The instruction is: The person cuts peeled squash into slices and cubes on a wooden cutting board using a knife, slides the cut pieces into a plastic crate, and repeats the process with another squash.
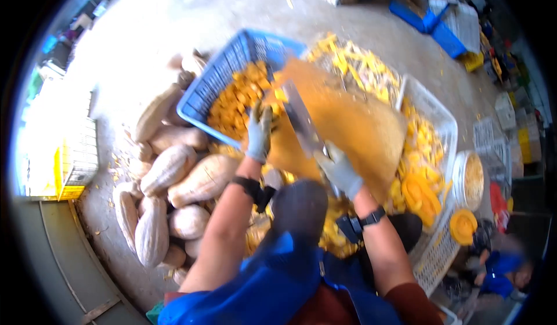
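Observation:
My right hand [339, 169], in a pale glove, is closed around the handle of a wide-bladed cleaver [300, 118]. The blade slants over a large orange-stained cutting board [354, 133], with a piece of yellow pumpkin [281, 95] against its upper end. My left hand [259, 129], also gloved and stained at the fingertips, has its fingers apart and holds nothing visible. It is at the board's left edge, beside a blue plastic basket [191, 111] partly filled with orange pumpkin chunks [235, 102].
Whole tan pumpkins [203, 180] are heaped at left. Yellow peelings [357, 67] lie beyond the board. At right stand a white crate [449, 131] of pumpkin scraps and a white bucket [469, 180]. A person in blue [499, 276] is at the lower right.

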The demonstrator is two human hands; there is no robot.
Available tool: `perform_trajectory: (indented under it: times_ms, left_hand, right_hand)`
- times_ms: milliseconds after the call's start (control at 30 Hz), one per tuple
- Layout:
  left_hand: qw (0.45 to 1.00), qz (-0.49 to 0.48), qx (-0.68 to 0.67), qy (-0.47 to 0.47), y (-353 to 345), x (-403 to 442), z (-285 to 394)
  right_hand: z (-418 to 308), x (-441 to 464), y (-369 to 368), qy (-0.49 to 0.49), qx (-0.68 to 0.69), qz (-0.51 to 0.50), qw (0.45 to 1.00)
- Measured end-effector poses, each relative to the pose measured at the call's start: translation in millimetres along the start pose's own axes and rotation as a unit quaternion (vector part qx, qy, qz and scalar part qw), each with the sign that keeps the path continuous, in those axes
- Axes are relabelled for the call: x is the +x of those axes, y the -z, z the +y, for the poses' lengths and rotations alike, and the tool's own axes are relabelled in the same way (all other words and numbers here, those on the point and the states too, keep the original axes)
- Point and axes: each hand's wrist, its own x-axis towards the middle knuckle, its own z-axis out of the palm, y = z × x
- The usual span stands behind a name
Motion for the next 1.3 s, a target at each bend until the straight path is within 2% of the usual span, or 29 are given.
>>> perform_trajectory:
  times_ms: [67, 100, 133, 167, 200, 267, 333, 367, 400, 467, 500, 533, 567, 600, 633, 667, 700, 833, 933, 967, 1000, 1033, 1067, 1100, 1167, 1200, 1233, 1267, 1300]
  left_hand:
    - [0.997, -0.028, 0.070, -0.009, 14.9, 30.1, 2.0]
    - [0.998, -0.028, 0.027, -0.049, 3.4, 30.6, 8.9]
    - [0.999, -0.010, -0.024, 0.045, -16.3, 17.7, 40.9]
    - [0.997, -0.061, -0.050, -0.009, -10.7, 34.2, 36.0]
    - [0.995, -0.050, -0.089, -0.009, -13.5, 39.6, 35.7]
    - [0.994, -0.042, -0.091, -0.052, -10.5, 65.8, 42.8]
    - [0.986, -0.037, -0.084, -0.142, 8.1, 89.0, 38.9]
    - [0.991, 0.017, 0.064, -0.119, 17.2, 83.9, 60.1]
    - [0.982, 0.085, 0.033, -0.166, 11.6, 77.5, 66.1]
    - [0.986, 0.066, -0.041, -0.150, 35.7, 86.1, 62.7]
    - [0.975, 0.114, 0.030, -0.191, 48.5, 89.6, 50.4]
    - [0.953, 0.156, 0.103, -0.240, 59.3, 90.0, 43.5]
    - [0.901, 0.160, 0.275, -0.295, 59.7, 73.9, 42.4]
    - [0.817, 0.156, 0.438, -0.340, 58.5, 49.5, 39.0]
    - [0.806, 0.103, 0.450, -0.371, 62.3, 36.4, 18.3]
    - [0.762, 0.065, 0.551, -0.333, 53.1, 3.3, 17.6]
    - [0.720, 0.016, 0.607, -0.336, 57.0, -12.4, 2.3]
    - [0.566, -0.239, 0.701, -0.362, 54.0, -19.5, -3.5]
    - [0.487, -0.280, 0.741, -0.367, 30.8, 11.5, -0.4]
    - [0.480, -0.280, 0.772, -0.309, 20.5, 19.3, 13.3]
    - [0.483, -0.240, 0.787, -0.299, 21.8, 31.8, 13.5]
    - [0.485, -0.140, 0.825, -0.253, 20.2, 40.6, 11.5]
    - [0.560, -0.025, 0.804, -0.199, 20.8, 47.3, 6.0]
    - [0.602, 0.033, 0.784, -0.148, 26.1, 52.9, 2.4]
    - [0.653, 0.002, 0.750, -0.102, 43.0, 50.2, 0.4]
    - [0.648, -0.040, 0.744, -0.159, 58.9, 49.2, -14.1]
    - [0.678, -0.076, 0.711, -0.171, 69.8, 46.3, -24.9]
    - [0.681, -0.062, 0.691, -0.235, 86.5, 48.1, -46.4]
    - [0.656, -0.051, 0.723, -0.209, 86.6, 42.5, -47.1]
  right_hand:
    - [-16.1, 8.2, 5.1, 0.051, 0.004, -0.051, 0.997]
    - [-28.9, 13.6, 4.9, 0.048, -0.007, -0.065, 0.997]
    - [-40.3, 13.9, 2.9, 0.028, -0.018, -0.077, 0.996]
    - [-49.6, 15.0, 0.9, 0.022, -0.016, -0.087, 0.996]
    - [-54.5, 17.0, 0.0, 0.003, -0.013, -0.093, 0.996]
    - [-65.5, 34.2, -2.3, 0.026, 0.032, -0.102, 0.994]
    - [-63.9, 34.3, -8.7, 0.050, 0.077, -0.096, 0.991]
    - [-73.0, 40.0, -11.8, 0.051, 0.097, -0.083, 0.990]
    - [-73.2, 48.6, -11.7, 0.059, 0.103, -0.076, 0.990]
    - [-86.6, 47.0, -14.2, 0.073, 0.137, -0.045, 0.987]
    - [-92.0, 44.2, -14.5, 0.090, 0.157, -0.028, 0.983]
    - [-82.2, 38.5, -12.2, 0.084, 0.163, -0.021, 0.983]
    - [-79.1, 39.2, -6.9, 0.090, 0.170, -0.016, 0.981]
    - [-75.8, 39.3, -2.4, 0.098, 0.178, -0.011, 0.979]
    - [-70.3, 32.8, 1.6, 0.084, 0.174, 0.003, 0.981]
    - [-61.2, 23.7, 6.5, 0.066, 0.171, 0.021, 0.983]
    - [-52.6, 16.0, 11.2, 0.051, 0.168, 0.039, 0.984]
    - [-13.2, -11.4, 29.5, -0.001, 0.137, 0.092, 0.986]
    - [7.2, -33.7, 38.1, -0.053, 0.138, 0.122, 0.981]
    - [26.0, -37.1, 44.6, -0.049, 0.133, 0.122, 0.982]
    - [34.9, -39.8, 43.7, -0.041, 0.062, 0.158, 0.985]
    - [43.5, -45.8, 44.7, -0.036, -0.009, 0.197, 0.980]
    - [55.7, -52.0, 46.5, -0.033, -0.078, 0.238, 0.967]
    - [79.0, -52.5, 53.0, 0.101, -0.244, 0.263, 0.928]
    - [90.1, -59.7, 55.7, 0.082, -0.411, 0.298, 0.858]
    - [101.5, -60.4, 52.8, 0.067, -0.422, 0.332, 0.841]
    - [98.0, -63.1, 48.6, -0.063, -0.412, 0.299, 0.858]
    - [101.1, -63.7, 49.7, -0.116, -0.378, 0.272, 0.878]
    - [128.4, -62.4, 50.2, -0.050, -0.378, 0.290, 0.878]
